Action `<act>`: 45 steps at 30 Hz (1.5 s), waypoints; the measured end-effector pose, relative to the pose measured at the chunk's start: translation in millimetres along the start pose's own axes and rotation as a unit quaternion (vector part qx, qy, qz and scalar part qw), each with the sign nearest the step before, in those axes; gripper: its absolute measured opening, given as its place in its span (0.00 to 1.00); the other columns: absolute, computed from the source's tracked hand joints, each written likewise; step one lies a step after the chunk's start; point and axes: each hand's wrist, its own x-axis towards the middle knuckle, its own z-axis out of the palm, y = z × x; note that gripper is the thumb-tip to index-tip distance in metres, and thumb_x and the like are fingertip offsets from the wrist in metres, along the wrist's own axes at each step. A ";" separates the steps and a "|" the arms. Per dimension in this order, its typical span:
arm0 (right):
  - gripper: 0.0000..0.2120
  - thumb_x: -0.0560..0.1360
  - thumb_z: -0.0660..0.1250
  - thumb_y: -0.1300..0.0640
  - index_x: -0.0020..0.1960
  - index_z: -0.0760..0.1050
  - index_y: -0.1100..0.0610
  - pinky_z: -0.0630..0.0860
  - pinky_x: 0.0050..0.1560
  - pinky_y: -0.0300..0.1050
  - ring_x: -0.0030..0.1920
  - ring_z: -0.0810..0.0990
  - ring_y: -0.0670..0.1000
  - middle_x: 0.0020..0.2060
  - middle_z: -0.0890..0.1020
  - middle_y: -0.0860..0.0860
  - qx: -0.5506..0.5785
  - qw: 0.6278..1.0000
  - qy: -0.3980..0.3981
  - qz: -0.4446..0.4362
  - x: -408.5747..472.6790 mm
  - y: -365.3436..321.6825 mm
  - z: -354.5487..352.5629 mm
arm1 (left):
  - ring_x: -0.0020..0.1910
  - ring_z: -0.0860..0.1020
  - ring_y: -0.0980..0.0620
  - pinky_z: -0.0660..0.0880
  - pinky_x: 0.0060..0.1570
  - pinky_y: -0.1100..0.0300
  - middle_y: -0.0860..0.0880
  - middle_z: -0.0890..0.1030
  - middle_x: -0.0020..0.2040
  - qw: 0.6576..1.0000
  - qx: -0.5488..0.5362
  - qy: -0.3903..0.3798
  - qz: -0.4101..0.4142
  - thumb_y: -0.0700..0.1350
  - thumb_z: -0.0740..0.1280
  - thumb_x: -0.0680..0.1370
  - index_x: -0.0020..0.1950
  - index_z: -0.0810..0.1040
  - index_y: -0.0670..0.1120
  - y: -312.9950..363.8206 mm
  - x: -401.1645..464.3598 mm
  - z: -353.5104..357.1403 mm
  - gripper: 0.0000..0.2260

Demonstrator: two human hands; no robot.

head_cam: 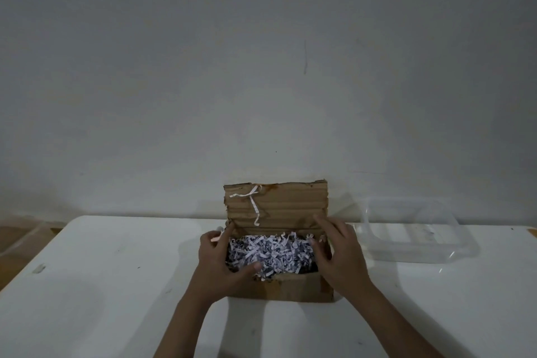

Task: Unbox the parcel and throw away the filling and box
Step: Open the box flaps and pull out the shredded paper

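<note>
A brown cardboard box [293, 289] stands open in the middle of the white table, its lid [279, 205] flipped up toward the wall with a paper strip stuck to it. The box is full of white shredded paper filling [273, 251]. My left hand [216, 264] grips the box's left side, thumb lying on the filling at the front edge. My right hand [338, 256] rests on the right side of the box, fingers spread over the rim and the filling. What lies under the filling is hidden.
A clear plastic container [412, 229] lies on the table [101, 285] to the right of the box, near the wall. The grey wall rises right behind the table. Brown floor shows past the table's left edge.
</note>
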 end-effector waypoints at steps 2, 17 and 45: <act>0.23 0.74 0.66 0.51 0.68 0.71 0.54 0.71 0.63 0.45 0.63 0.71 0.48 0.63 0.75 0.49 0.013 0.999 -0.034 0.002 2.0 0.0 0.0 | 0.71 0.58 0.41 0.64 0.67 0.45 0.46 0.52 0.73 0.998 0.046 0.032 0.015 0.80 0.61 0.56 0.73 0.60 0.57 2.5 -0.9 1.2 0.51; 0.20 0.75 0.66 0.53 0.66 0.71 0.54 0.72 0.58 0.42 0.61 0.74 0.51 0.61 0.74 0.49 -0.006 0.994 -0.112 0.009 0.3 -24.1 -4.8 | 0.73 0.58 0.58 0.64 0.68 0.55 0.57 0.55 0.76 0.994 0.030 0.034 0.103 0.69 0.66 0.68 0.74 0.61 0.55 10.2 1.7 4.1 0.39; 0.45 0.54 0.70 0.31 0.67 0.70 0.50 0.79 0.48 0.54 0.58 0.71 0.56 0.66 0.67 0.50 -0.105 0.987 -0.120 -0.008 0.8 -32.5 -13.4 | 0.69 0.63 0.42 0.67 0.61 0.45 0.46 0.53 0.76 0.964 0.255 -0.035 0.062 0.78 0.59 0.58 0.77 0.48 0.57 16.4 -4.0 9.4 0.53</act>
